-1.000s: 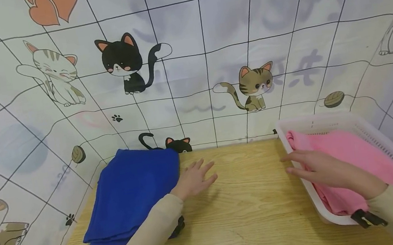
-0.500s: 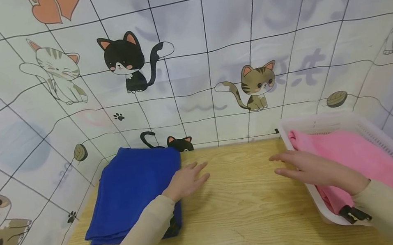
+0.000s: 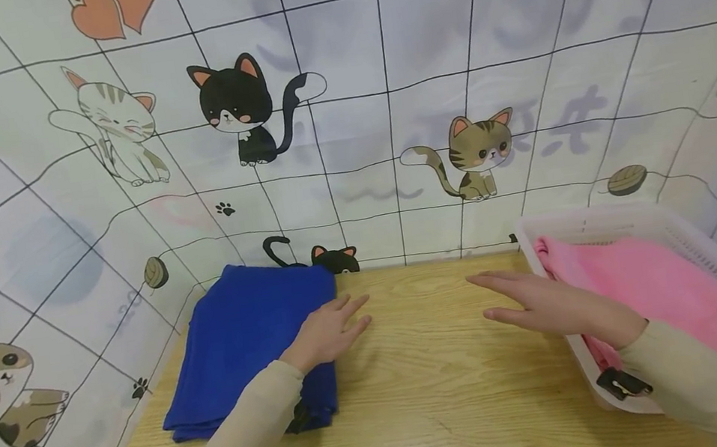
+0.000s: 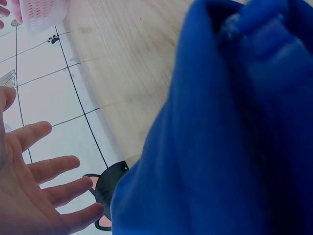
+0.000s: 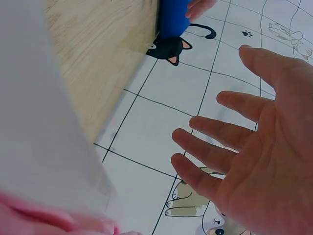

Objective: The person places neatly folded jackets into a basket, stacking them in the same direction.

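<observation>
My left hand hovers at the right edge of a folded blue cloth, fingers spread and holding nothing. In the left wrist view the blue cloth fills the right side, its folded layers close to the camera, with the left hand apart from it. My right hand reaches over the left rim of a white plastic basket, its fingers extended past the rim above the table. A folded pink cloth lies inside that basket. The right wrist view shows the right hand with fingers apart and nothing in them.
Both cloths are on a light wooden table, the blue one at left, the basket at right. A wall covering with cartoon cats and grid lines stands behind the table and along its sides.
Both hands have shifted left, the right one from over the pink cloth to beyond the basket's left rim. The cloths and basket appear slightly further right as the head view turned.
</observation>
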A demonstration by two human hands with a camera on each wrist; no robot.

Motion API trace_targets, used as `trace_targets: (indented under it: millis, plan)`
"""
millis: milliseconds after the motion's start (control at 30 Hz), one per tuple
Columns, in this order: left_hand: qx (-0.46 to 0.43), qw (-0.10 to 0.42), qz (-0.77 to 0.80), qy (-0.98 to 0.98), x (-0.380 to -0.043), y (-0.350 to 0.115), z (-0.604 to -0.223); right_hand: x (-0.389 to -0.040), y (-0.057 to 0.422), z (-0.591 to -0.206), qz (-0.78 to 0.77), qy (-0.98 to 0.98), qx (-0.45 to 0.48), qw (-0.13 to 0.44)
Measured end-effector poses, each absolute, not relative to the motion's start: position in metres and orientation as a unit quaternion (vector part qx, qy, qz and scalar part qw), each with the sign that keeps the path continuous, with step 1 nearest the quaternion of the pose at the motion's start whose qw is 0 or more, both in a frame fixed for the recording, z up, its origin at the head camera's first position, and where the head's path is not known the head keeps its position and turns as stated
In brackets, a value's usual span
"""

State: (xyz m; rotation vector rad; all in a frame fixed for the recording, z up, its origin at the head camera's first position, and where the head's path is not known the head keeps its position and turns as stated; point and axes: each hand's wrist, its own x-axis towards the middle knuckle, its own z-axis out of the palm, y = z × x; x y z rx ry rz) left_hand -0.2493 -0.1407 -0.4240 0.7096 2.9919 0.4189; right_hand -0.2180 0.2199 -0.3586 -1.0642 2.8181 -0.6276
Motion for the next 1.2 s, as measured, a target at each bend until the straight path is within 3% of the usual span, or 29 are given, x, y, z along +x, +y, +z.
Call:
trace_targets:
  millis: [767, 1200]
  plan:
    - [0.186, -0.004, 0.204, 0.961, -0.245, -0.179, -0.424, -0.234, 0.191, -0.369, -0.203, 0.907, -0.364, 0.054]
    - [0.126, -0.036, 0.224, 0.966, -0.247, -0.229, -0.431, -0.23, 0.185, -0.381, -0.256, 0.894, -0.362, 0.072]
